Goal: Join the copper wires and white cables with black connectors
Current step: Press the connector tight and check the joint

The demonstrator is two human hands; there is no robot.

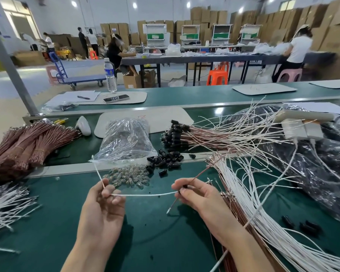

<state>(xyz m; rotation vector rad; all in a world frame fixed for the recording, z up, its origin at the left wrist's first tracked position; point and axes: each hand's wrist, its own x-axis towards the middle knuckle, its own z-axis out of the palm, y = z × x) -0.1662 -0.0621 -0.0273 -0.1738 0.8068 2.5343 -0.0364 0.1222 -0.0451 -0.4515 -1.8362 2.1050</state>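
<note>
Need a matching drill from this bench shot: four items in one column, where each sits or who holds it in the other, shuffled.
Items
1. white cable
2. single copper wire
3. loose black connectors
4. water bottle

Places
A. upright at the bench's far edge
B. gripped by the right hand, slanting up to the right
C. heaped just right of the clear bag
D. pinched in the left hand

Pairs: 1-D, 2-B, 3-C, 4-A
</note>
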